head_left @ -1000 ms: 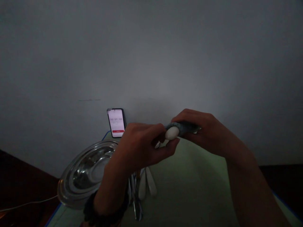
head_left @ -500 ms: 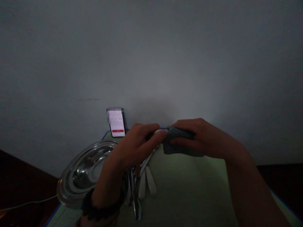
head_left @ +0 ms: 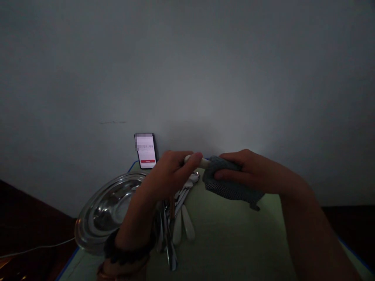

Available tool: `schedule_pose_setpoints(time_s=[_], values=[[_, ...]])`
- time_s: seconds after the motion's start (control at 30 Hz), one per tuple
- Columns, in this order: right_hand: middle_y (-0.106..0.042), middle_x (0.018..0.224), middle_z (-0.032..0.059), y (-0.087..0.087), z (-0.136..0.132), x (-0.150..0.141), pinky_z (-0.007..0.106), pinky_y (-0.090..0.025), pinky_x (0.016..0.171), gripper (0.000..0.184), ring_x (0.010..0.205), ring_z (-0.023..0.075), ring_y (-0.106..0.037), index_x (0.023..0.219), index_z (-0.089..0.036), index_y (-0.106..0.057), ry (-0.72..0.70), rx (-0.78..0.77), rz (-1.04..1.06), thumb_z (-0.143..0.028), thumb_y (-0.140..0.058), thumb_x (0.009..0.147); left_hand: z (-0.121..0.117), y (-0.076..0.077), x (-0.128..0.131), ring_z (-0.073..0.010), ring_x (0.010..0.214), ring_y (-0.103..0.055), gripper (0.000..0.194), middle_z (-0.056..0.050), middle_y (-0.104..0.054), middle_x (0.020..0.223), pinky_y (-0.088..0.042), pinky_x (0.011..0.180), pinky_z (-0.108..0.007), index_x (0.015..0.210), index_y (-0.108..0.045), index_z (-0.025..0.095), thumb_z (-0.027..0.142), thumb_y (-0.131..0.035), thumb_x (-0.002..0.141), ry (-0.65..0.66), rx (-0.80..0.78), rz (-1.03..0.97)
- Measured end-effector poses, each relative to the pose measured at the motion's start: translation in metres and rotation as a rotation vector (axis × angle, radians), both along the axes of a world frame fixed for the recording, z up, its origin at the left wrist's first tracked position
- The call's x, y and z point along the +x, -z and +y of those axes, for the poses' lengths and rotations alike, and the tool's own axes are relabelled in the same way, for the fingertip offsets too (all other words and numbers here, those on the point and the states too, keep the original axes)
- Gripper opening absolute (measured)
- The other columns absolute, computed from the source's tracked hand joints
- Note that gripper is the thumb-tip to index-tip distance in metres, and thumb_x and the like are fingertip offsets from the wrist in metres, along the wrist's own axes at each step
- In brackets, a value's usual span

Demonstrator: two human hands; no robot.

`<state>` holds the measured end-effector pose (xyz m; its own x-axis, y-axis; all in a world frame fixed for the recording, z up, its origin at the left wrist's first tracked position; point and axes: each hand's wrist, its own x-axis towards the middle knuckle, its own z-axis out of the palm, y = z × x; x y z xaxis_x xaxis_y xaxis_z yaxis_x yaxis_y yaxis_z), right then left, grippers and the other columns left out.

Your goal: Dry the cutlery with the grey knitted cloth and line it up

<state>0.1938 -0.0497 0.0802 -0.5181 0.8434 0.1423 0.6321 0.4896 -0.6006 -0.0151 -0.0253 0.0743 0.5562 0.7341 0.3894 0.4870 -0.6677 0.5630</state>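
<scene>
My left hand (head_left: 172, 171) is closed on the pale handle (head_left: 202, 161) of a utensil, thumb on top. Its other end is hidden inside a grey-blue cloth (head_left: 231, 189), so I cannot tell the kind. Wrapped round that end, the cloth is pinched in my right hand (head_left: 246, 168), and a loose corner hangs down. Below my left wrist lies a pile of cutlery (head_left: 170, 238) with metal, brown and white handles. Spoon bowls (head_left: 193, 177) show at the pile's far end.
A shiny steel basin (head_left: 88, 226) stands at the left of the green table (head_left: 228, 242), partly behind my left forearm. A lit phone (head_left: 147, 152) leans upright on the grey wall (head_left: 205, 78) at the back. A thin white cable (head_left: 43, 246) runs off to the left.
My hands have drawn slightly apart along the utensil, so more of the pale handle shows between them. The cloth hangs lower, with its corner now visible.
</scene>
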Motion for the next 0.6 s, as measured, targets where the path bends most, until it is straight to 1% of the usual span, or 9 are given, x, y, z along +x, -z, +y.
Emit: schedule_pose_setpoints(time_s=[0.07,0.13,0.2,0.23,0.33,0.4,0.43,0.53,0.6], values=[[-0.064,0.071,-0.0009,0.0,0.0,0.008,0.022,-0.04,0.052,0.028,0.059,0.012,-0.056,0.086,-0.018,-0.064,0.012,-0.047,0.022,-0.044,-0.054,0.083,0.005,0.003,-0.008,-0.0078,0.043,-0.033,0.042,0.006,-0.035,0.049,-0.026,0.039,-0.02,0.053,-0.04,0.019,0.039,-0.036,0.09,-0.034,-0.034,-0.057],[-0.065,0.073,-0.0011,0.002,-0.001,0.017,0.022,-0.041,0.052,0.026,0.061,0.0127,-0.058,0.088,-0.019,-0.065,0.031,-0.077,0.041,-0.043,-0.056,0.082,0.008,0.006,-0.017,-0.0084,0.043,-0.033,0.041,0.005,-0.035,0.048,-0.027,0.038,-0.02,0.052,-0.04,0.019,0.04,-0.039,0.088,-0.109,-0.091,-0.164],[-0.065,0.072,-0.0015,0.004,-0.001,0.026,0.022,-0.041,0.05,0.024,0.06,0.0124,-0.057,0.086,-0.02,-0.066,0.071,-0.055,0.063,-0.041,-0.057,0.081,0.011,0.006,-0.027,-0.0082,0.04,-0.031,0.039,0.005,-0.033,0.044,-0.026,0.036,-0.021,0.049,-0.039,0.02,0.038,-0.043,0.084,-0.192,-0.14,-0.292],[-0.065,0.071,-0.0014,0.006,-0.001,0.029,0.022,-0.041,0.05,0.023,0.059,0.0122,-0.056,0.085,-0.02,-0.067,0.097,-0.031,0.074,-0.04,-0.057,0.081,0.011,0.006,-0.031,-0.0079,0.038,-0.029,0.038,0.005,-0.031,0.042,-0.024,0.035,-0.022,0.047,-0.038,0.02,0.036,-0.043,0.082,-0.22,-0.155,-0.324],[-0.065,0.071,-0.0005,0.008,-0.001,0.034,0.022,-0.041,0.049,0.022,0.058,0.0118,-0.056,0.085,-0.019,-0.067,0.146,0.021,0.115,-0.039,-0.057,0.082,0.012,0.004,-0.044,-0.008,0.034,-0.026,0.034,0.004,-0.033,0.04,-0.021,0.032,-0.024,0.047,-0.041,0.021,0.033,-0.043,0.078,-0.258,-0.228,-0.401],[-0.065,0.072,-0.0001,0.007,-0.001,0.033,0.022,-0.041,0.049,0.024,0.058,0.0118,-0.056,0.086,-0.018,-0.067,0.129,0.0,0.144,-0.04,-0.057,0.082,0.013,0.003,-0.048,-0.0088,0.035,-0.028,0.034,0.004,-0.034,0.04,-0.022,0.033,-0.025,0.048,-0.043,0.021,0.033,-0.041,0.08,-0.227,-0.246,-0.415],[-0.065,0.072,-0.0001,0.007,-0.001,0.031,0.021,-0.042,0.049,0.025,0.058,0.0116,-0.056,0.087,-0.018,-0.066,0.109,-0.024,0.155,-0.04,-0.057,0.082,0.014,0.004,-0.049,-0.0092,0.036,-0.03,0.036,0.003,-0.036,0.041,-0.024,0.034,-0.026,0.049,-0.044,0.021,0.034,-0.041,0.081,-0.194,-0.231,-0.397],[-0.062,0.07,-0.0009,0.004,-0.001,0.026,0.02,-0.041,0.047,0.026,0.056,0.0101,-0.054,0.089,-0.018,-0.066,0.048,-0.107,0.162,-0.041,-0.053,0.084,0.016,0.005,-0.047,-0.0094,0.041,-0.036,0.036,0.003,-0.041,0.046,-0.03,0.04,-0.025,0.053,-0.047,0.02,0.033,-0.04,0.086,-0.07,-0.174,-0.32],[-0.061,0.069,-0.0015,0.004,0.0,0.025,0.019,-0.041,0.046,0.029,0.055,0.0093,-0.053,0.087,-0.019,-0.065,0.036,-0.114,0.165,-0.043,-0.049,0.086,0.016,0.005,-0.044,-0.0092,0.045,-0.039,0.034,0.003,-0.043,0.051,-0.033,0.044,-0.024,0.059,-0.05,0.02,0.032,-0.039,0.088,0.012,-0.171,-0.316]])
